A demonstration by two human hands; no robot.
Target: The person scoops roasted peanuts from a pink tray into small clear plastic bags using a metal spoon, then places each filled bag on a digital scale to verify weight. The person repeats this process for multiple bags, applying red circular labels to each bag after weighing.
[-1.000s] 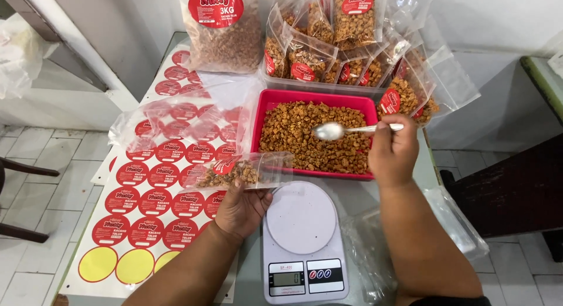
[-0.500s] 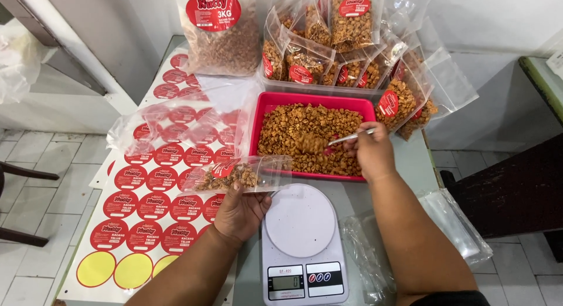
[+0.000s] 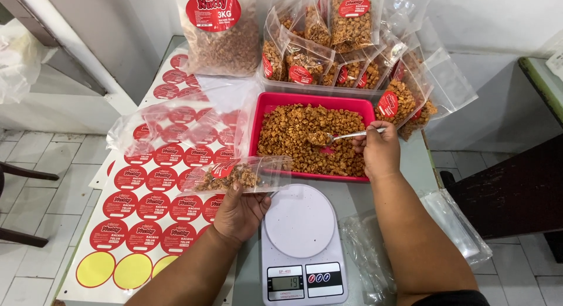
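Tabletop: left hand (image 3: 239, 212) holds pouch (image 3: 243, 175), right hand (image 3: 381, 153) scoops w/ spoon (image 3: 343, 136).

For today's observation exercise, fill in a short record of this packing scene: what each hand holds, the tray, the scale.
Left hand: holds a clear pouch, partly filled, mouth towards the tray
Right hand: holds a metal spoon heaped with snack
Red tray: full of brown snack pieces
Scale: white, platform bare
Sticker sheet: left of the scale
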